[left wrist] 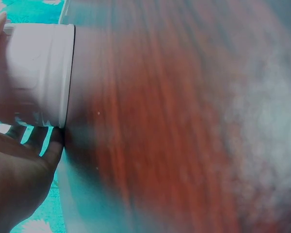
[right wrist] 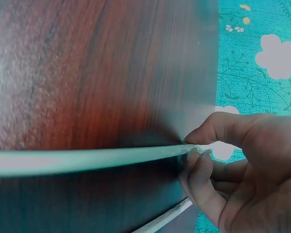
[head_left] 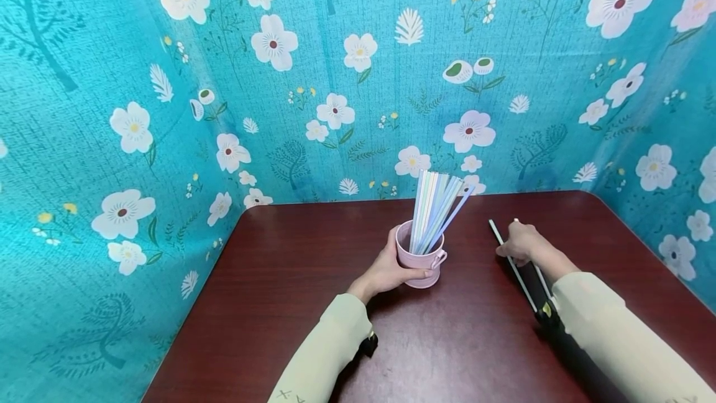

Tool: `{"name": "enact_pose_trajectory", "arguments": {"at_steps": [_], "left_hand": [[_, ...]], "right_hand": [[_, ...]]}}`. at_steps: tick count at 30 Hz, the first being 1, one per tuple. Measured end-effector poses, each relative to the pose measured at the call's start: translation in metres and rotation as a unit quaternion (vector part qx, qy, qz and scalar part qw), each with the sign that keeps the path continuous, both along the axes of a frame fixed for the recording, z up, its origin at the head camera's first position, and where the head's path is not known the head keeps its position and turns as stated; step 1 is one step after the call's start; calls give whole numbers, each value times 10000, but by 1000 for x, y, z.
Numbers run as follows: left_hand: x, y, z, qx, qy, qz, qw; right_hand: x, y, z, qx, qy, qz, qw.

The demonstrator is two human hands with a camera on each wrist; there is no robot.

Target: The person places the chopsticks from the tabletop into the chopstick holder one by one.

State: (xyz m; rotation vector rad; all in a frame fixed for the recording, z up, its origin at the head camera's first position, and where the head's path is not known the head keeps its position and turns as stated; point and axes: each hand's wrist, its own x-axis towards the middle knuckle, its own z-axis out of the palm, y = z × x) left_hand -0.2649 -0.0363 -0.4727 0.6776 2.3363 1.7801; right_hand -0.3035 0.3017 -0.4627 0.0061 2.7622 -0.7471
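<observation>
My left hand [head_left: 386, 271] grips a small pink bucket [head_left: 421, 273] from its left side, thumb across the front. The bucket stands upright on the table, and the left wrist view shows its lower wall [left wrist: 36, 73] beside my fingers. A bundle of long, thin pastel strips [head_left: 433, 207] leans to the right inside it. Farther right, my right hand [head_left: 526, 246] is low over the table. In the right wrist view its thumb and fingertips pinch one pale strip [right wrist: 87, 160]. A second pale strip [right wrist: 165, 216] lies alongside, under the hand.
The dark red-brown table [head_left: 291, 266] has rounded far corners. Behind it and at both sides hangs a turquoise flowered cloth [head_left: 335, 79]. A small loop handle [head_left: 439, 259] sticks out from the bucket's right side.
</observation>
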Motion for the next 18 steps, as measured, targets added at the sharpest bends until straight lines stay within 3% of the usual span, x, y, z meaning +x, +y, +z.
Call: {"name": "enact_pose_trajectory", "arguments": {"at_steps": [9,18], "left_hand": [[-16,0,-24,-112,61,5,9999],[-18,-1,-27,-109,46,-24,9999]], "right_hand": [[6,-4,3,-311,178,134,9993],[8,-14,19,-302,675,257,9969]]}}
